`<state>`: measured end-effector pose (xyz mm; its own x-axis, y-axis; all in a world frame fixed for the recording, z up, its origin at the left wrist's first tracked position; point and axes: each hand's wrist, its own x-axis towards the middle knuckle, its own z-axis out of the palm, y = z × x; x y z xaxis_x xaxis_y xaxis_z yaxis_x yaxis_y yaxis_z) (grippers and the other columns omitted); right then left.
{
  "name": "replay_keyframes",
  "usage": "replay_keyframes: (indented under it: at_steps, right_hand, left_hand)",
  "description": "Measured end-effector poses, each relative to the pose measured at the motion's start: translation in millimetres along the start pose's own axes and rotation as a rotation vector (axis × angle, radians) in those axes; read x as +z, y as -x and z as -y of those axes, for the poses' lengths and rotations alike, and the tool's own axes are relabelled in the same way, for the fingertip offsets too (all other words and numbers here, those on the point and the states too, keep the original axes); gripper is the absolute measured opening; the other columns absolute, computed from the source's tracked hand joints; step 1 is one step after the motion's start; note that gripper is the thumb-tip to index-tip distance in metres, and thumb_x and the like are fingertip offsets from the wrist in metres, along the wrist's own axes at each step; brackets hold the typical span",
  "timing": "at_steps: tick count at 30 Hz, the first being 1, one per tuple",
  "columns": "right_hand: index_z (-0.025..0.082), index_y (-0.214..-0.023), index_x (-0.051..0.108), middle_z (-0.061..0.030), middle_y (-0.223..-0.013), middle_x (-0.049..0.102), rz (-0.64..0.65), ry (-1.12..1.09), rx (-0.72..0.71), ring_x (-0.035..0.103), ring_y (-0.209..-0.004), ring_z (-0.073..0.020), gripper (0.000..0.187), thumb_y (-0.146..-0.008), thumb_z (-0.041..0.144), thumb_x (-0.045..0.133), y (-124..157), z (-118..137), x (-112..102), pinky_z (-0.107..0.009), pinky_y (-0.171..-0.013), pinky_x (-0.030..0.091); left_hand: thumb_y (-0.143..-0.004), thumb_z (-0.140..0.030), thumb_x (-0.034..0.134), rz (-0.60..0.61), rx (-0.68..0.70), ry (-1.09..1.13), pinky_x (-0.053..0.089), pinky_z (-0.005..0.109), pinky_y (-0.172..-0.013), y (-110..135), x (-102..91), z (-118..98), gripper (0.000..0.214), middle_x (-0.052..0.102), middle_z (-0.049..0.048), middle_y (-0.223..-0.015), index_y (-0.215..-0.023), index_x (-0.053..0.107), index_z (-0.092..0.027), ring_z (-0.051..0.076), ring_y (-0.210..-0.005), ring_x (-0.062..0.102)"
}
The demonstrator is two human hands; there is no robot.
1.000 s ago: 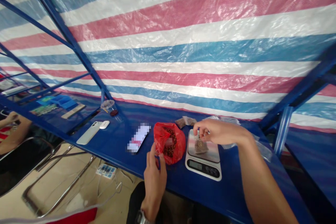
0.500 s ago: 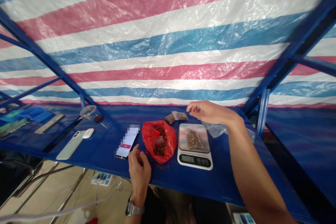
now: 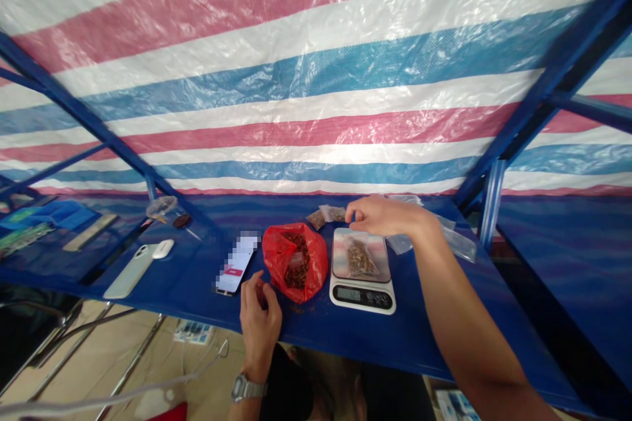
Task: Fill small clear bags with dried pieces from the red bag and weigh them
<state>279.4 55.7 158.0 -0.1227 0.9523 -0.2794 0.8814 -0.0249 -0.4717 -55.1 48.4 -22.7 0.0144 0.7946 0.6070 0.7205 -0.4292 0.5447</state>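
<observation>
Small clear pouch of brown pieces (image 3: 362,258) lying flat on the platform of the digital scale (image 3: 363,294) on the blue surface (image 3: 375,342); right hand (image 3: 382,216) over the scale's far edge, fingers curled, grip not discernible; left hand (image 3: 259,316) loosely open and empty beside the red bag (image 3: 281,256).

Bright diffuse daylight, warped edges
</observation>
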Motion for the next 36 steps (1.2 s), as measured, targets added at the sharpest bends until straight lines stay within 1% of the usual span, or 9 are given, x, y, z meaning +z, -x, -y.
replay_keyframes:
  at_steps: [9,16,19,22,24,27,29,32,36]
  right_hand:
    - [0.018,-0.118,0.075,-0.0098,-0.113,0.079,0.049,0.097,0.037,0.074,-0.092,-0.0214,0.042,-0.078,0.011,0.068,-22,-7,15,-0.024,-0.069,0.05]
    - [0.021,-0.093,0.084,-0.0055,-0.088,0.082,0.128,0.117,0.013,0.076,-0.081,-0.025,0.032,-0.066,0.009,0.073,-42,-23,27,-0.027,-0.065,0.052]
    - [0.018,-0.093,0.085,-0.0067,-0.09,0.082,0.13,0.101,-0.046,0.075,-0.082,-0.0248,0.031,-0.069,0.006,0.07,-37,-20,23,-0.026,-0.065,0.05]
    - [0.02,-0.102,0.084,-0.006,-0.099,0.083,0.14,0.011,-0.179,0.075,-0.086,-0.0231,0.033,-0.076,0.01,0.067,-25,-8,17,-0.025,-0.068,0.049]
    - [0.02,-0.105,0.083,-0.0056,-0.102,0.082,0.157,-0.071,-0.331,0.074,-0.09,-0.0223,0.031,-0.082,0.012,0.063,-19,5,17,-0.025,-0.073,0.05]
    - [0.019,-0.107,0.083,-0.0064,-0.107,0.082,0.2,-0.135,-0.55,0.074,-0.096,-0.0213,0.03,-0.087,0.014,0.06,-19,30,27,-0.025,-0.082,0.049]
    - [0.018,-0.108,0.082,-0.0075,-0.108,0.082,0.244,-0.13,-0.63,0.074,-0.097,-0.0206,0.03,-0.09,0.014,0.059,-25,47,40,-0.025,-0.083,0.049]
    - [0.016,-0.107,0.081,-0.0107,-0.107,0.081,0.184,-0.024,-0.617,0.074,-0.095,-0.0224,0.027,-0.09,0.014,0.06,-37,66,62,-0.026,-0.082,0.048]
    - [0.017,-0.107,0.079,-0.0114,-0.102,0.082,0.073,0.133,-0.544,0.074,-0.096,-0.0252,0.024,-0.088,0.015,0.066,-50,77,85,-0.028,-0.081,0.046]
  left_hand:
    - [-0.1,-0.026,0.05,0.03,0.005,-0.013,0.055,0.035,-0.078,-2,-1.0,0,0.028,0.065,0.0094,-0.1,-0.123,0.061,-0.015,0.022,-0.087,0.066]
    - [-0.098,-0.024,0.051,0.018,-0.023,0.004,0.055,0.035,-0.078,-2,1.3,2,0.027,0.064,0.008,-0.098,-0.122,0.062,-0.017,0.022,-0.087,0.066]
    - [-0.098,-0.021,0.051,-0.053,0.019,0.019,0.054,0.034,-0.075,-5,-4.5,-5,0.022,0.065,0.0078,-0.096,-0.115,0.064,-0.017,0.02,-0.083,0.065]
    - [-0.099,-0.02,0.051,-0.206,0.038,0.073,0.053,0.032,-0.073,2,-14.8,-32,0.016,0.064,0.0072,-0.092,-0.105,0.066,-0.017,0.019,-0.079,0.062]
    - [-0.099,-0.025,0.054,-0.204,-0.042,0.153,0.053,0.032,-0.074,15,-19.9,-62,0.014,0.065,0.0082,-0.096,-0.105,0.066,-0.018,0.019,-0.083,0.064]
    - [-0.103,-0.041,0.052,0.1,-0.352,0.394,0.055,0.032,-0.078,37,-18.2,-108,0.031,0.069,0.0121,-0.114,-0.122,0.063,-0.02,0.021,-0.096,0.068]
    - [-0.101,-0.057,0.05,0.285,-0.609,0.594,0.053,0.028,-0.063,45,-11.0,-129,0.049,0.071,0.0108,-0.109,-0.134,0.056,-0.022,0.017,-0.076,0.067]
    - [-0.082,-0.077,0.064,0.348,-0.887,0.829,0.039,0.024,-0.044,43,1.1,-138,0.075,0.07,0.0041,-0.085,-0.129,0.055,-0.019,0.011,-0.049,0.052]
    - [-0.07,-0.078,0.075,0.254,-1.045,1.028,0.033,0.02,-0.043,32,6.1,-128,0.081,0.065,-0.001,-0.074,-0.121,0.058,-0.017,0.006,-0.045,0.046]
